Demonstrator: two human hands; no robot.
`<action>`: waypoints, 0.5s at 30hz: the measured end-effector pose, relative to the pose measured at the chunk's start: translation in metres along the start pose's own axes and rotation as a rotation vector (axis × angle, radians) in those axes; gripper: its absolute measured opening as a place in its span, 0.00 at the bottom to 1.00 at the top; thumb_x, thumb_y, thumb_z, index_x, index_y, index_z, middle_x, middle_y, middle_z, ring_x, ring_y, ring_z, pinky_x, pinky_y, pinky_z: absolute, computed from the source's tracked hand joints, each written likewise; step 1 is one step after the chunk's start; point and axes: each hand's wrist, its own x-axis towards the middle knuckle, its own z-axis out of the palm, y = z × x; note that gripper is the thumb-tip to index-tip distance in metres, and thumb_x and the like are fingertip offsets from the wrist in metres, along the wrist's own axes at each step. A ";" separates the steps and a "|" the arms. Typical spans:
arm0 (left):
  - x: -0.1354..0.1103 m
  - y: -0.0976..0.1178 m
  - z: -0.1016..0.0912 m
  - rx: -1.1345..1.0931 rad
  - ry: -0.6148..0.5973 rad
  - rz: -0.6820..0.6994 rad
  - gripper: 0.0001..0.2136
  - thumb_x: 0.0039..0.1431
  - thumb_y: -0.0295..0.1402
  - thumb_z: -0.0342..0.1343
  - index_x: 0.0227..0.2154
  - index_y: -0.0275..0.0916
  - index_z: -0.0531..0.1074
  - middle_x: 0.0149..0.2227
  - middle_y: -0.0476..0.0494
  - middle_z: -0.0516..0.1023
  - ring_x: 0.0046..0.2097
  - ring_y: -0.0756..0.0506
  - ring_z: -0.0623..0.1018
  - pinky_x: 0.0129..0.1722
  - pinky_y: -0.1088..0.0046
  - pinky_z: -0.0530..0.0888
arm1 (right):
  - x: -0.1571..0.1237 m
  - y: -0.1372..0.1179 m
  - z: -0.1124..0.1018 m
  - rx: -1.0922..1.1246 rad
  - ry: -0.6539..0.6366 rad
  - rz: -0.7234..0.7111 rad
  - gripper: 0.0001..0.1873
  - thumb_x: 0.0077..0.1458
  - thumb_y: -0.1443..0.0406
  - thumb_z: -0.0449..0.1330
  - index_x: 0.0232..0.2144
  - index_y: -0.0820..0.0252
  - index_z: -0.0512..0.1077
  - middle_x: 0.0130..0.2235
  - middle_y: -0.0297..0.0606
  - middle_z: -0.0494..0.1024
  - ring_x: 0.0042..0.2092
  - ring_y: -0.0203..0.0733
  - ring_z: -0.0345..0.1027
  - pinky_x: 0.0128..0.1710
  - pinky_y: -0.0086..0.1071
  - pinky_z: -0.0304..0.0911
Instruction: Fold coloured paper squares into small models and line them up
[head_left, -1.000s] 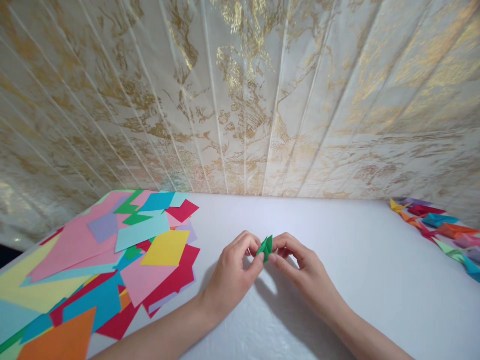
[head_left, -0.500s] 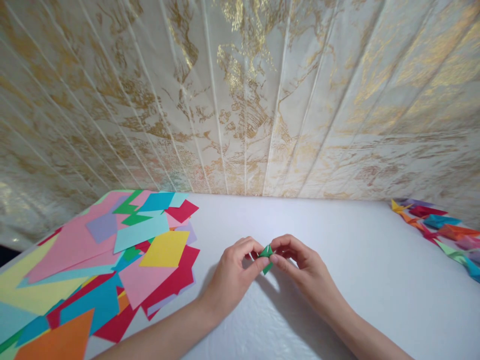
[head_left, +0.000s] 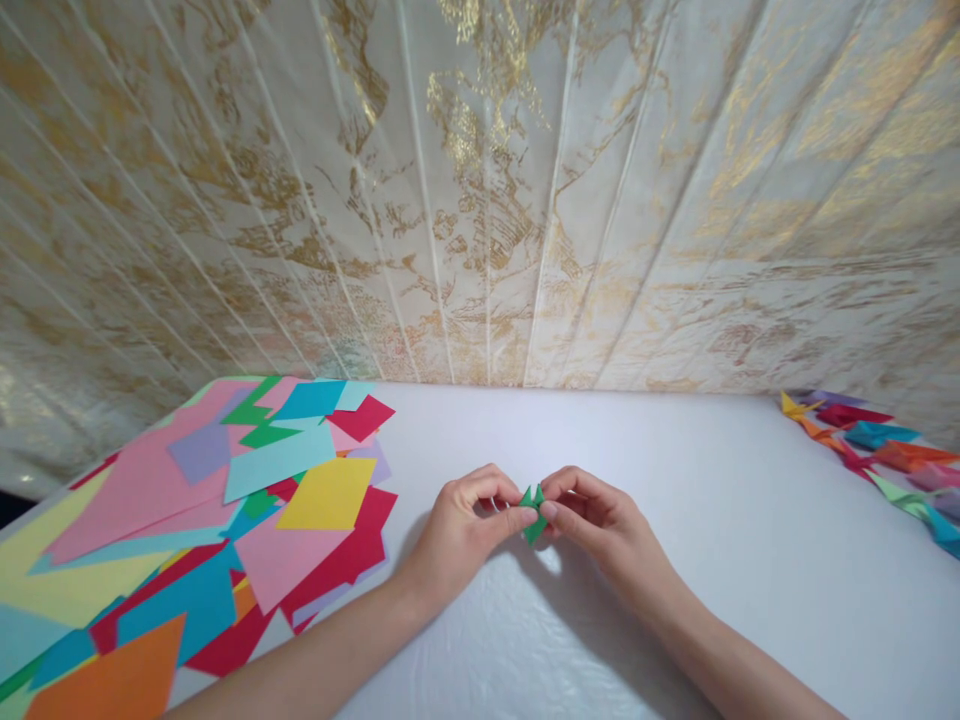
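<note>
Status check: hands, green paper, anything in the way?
Left hand, right hand both pinching green folded paper. Colored sheets off left, folded pieces off right. Neither in the way.

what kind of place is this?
Likely an indoor papercraft table; home or workshop, can't tell. What shows it: loose coloured sheets spread at left, folded paper figures grouped at right, and a small green folded paper held between the left hand and right hand.

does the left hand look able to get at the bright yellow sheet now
Probably yes: the bright yellow sheet lies uncovered on the paper pile, and nothing stands between it and the left hand. That hand pinches the green folded paper, though, so it would likely need freeing first.
</note>
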 end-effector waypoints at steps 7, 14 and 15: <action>0.001 -0.002 -0.001 -0.036 -0.011 -0.017 0.08 0.52 0.35 0.63 0.22 0.39 0.74 0.28 0.51 0.71 0.31 0.48 0.68 0.35 0.71 0.64 | 0.000 0.000 0.000 0.067 -0.005 -0.037 0.13 0.52 0.56 0.69 0.29 0.58 0.73 0.30 0.32 0.75 0.33 0.37 0.68 0.36 0.32 0.65; 0.002 -0.004 -0.001 -0.039 -0.001 -0.008 0.08 0.52 0.35 0.63 0.22 0.38 0.74 0.28 0.50 0.71 0.32 0.48 0.69 0.36 0.71 0.65 | 0.001 -0.001 0.000 0.051 0.005 -0.070 0.14 0.51 0.56 0.69 0.26 0.58 0.72 0.33 0.34 0.74 0.35 0.39 0.68 0.37 0.33 0.65; 0.002 -0.004 0.000 -0.039 0.000 -0.009 0.08 0.52 0.35 0.63 0.22 0.38 0.73 0.28 0.50 0.71 0.32 0.48 0.69 0.36 0.71 0.65 | 0.001 -0.001 0.000 0.052 0.003 -0.067 0.15 0.51 0.56 0.69 0.26 0.58 0.72 0.33 0.34 0.74 0.35 0.39 0.68 0.37 0.34 0.65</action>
